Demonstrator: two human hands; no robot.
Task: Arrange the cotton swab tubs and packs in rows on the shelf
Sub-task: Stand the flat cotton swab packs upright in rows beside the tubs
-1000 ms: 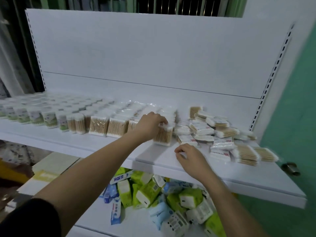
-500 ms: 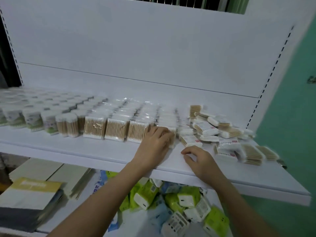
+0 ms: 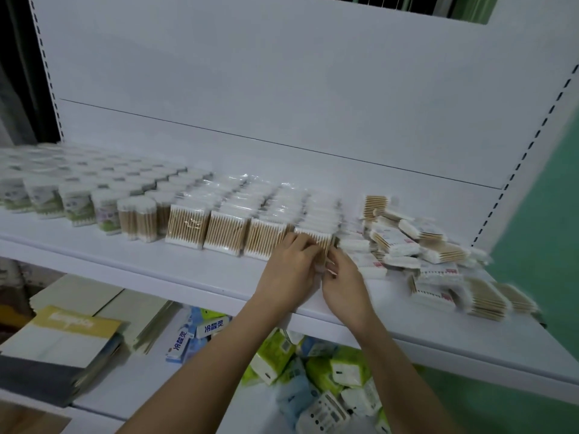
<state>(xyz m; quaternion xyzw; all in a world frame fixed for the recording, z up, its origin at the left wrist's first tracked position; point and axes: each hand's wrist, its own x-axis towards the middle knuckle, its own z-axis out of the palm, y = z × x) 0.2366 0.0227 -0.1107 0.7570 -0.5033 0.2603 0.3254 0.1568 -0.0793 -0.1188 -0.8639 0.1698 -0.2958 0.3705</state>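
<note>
Upright cotton swab packs (image 3: 228, 228) stand in several rows at the middle of the white shelf (image 3: 150, 258), with round swab tubs (image 3: 75, 202) in rows to their left. My left hand (image 3: 289, 267) and my right hand (image 3: 343, 277) meet at the front pack of the rightmost row (image 3: 316, 241). Left fingers lie over its front face; right fingers curl at its right edge. A loose heap of flat swab packs (image 3: 435, 261) lies to the right.
The shelf's back panel (image 3: 282, 89) rises behind the rows. On the lower shelf lie green and blue tissue packs (image 3: 326, 371), toothpaste boxes (image 3: 194, 336) and flat boxes (image 3: 56, 336) at the left. A green wall (image 3: 548, 214) is at the right.
My right hand has moved left from the shelf's front to meet my left hand at the front pack of the rightmost row. The view shifted closer and rightward.
</note>
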